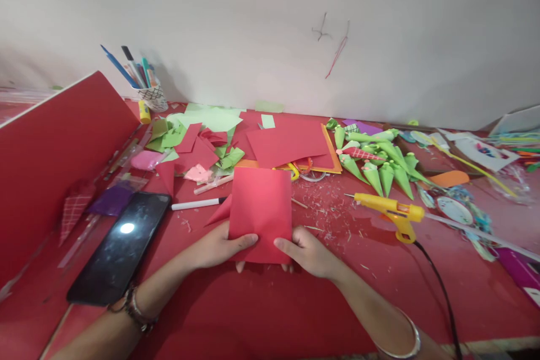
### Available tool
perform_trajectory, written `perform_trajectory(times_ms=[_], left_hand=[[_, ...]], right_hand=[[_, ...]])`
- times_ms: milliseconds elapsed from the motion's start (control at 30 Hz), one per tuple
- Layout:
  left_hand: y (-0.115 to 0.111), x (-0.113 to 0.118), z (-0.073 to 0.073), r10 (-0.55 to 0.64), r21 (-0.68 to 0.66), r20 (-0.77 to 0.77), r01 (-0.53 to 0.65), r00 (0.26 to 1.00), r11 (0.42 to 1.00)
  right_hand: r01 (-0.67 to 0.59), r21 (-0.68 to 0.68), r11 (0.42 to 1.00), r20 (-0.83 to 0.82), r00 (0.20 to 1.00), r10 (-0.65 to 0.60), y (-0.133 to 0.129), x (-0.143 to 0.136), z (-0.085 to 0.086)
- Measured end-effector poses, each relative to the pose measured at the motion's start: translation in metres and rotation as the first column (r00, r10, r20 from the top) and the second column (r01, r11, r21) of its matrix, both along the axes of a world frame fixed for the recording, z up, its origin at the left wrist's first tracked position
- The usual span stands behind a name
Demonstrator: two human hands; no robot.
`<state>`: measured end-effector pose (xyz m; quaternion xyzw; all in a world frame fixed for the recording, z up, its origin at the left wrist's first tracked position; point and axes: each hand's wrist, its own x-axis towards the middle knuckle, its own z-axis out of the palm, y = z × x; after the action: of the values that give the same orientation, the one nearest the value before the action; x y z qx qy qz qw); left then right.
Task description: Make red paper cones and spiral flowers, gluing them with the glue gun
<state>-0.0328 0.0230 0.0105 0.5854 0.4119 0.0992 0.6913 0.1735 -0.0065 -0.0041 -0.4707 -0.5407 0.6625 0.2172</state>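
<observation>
Between both hands I hold a red sheet of paper (261, 202), roughly square, tilted up off the table. My left hand (225, 244) grips its lower left side, thumb on the front and fingers mostly hidden behind. At the lower right side my right hand (307, 250) pinches it the same way. Just left of the paper lies a white marker (197, 204) with a black cap. A red paper cone (220, 212) is partly covered by the sheet. Behind it are a stack of red sheets (287, 143) and yellow scissor handles (293, 171).
A yellow glue gun (390, 208) with a black cord lies on the right. Several green paper cones (386, 160) are piled behind it. A black phone (122, 247) rests at left, near a red upright board (59, 163). A pen cup (152, 97) stands by the wall.
</observation>
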Motion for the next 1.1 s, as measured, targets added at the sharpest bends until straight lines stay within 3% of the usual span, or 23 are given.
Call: perform_trajectory(times_ms=[200, 433, 533, 733, 833, 1000, 1100], left_hand=[[0.001, -0.002, -0.001, 0.048, 0.010, -0.015, -0.047, 0.999, 0.999], [0.000, 0.001, 0.001, 0.122, 0.021, -0.007, -0.122, 0.993, 0.992], [0.001, -0.001, 0.001, 0.166, 0.002, -0.002, -0.166, 0.986, 0.986], [0.007, -0.009, 0.009, 0.412, -0.018, -0.015, -0.412, 0.911, 0.911], [0.007, -0.008, 0.016, 0.478, -0.047, -0.055, -0.480, 0.877, 0.876], [0.003, -0.002, 0.020, 0.495, 0.064, -0.060, -0.492, 0.867, 0.868], [0.001, 0.002, 0.018, 0.463, 0.056, -0.006, -0.462, 0.887, 0.885]], right_hand=[[0.028, 0.074, 0.997, 0.051, 0.998, -0.032, 0.000, 0.000, -0.005], [0.002, 0.084, 0.996, -0.106, 0.994, 0.007, 0.004, 0.001, -0.003], [0.038, 0.119, 0.992, -0.073, 0.997, -0.029, 0.005, 0.002, -0.003], [-0.135, 0.142, 0.981, 0.008, 0.991, 0.135, 0.005, 0.005, -0.003], [-0.172, 0.138, 0.975, 0.027, 0.985, 0.169, 0.006, 0.006, -0.002], [-0.006, 0.093, 0.996, -0.059, 0.998, 0.012, 0.005, 0.000, -0.001], [0.119, 0.105, 0.987, -0.094, 0.990, -0.109, 0.003, -0.005, -0.001]])
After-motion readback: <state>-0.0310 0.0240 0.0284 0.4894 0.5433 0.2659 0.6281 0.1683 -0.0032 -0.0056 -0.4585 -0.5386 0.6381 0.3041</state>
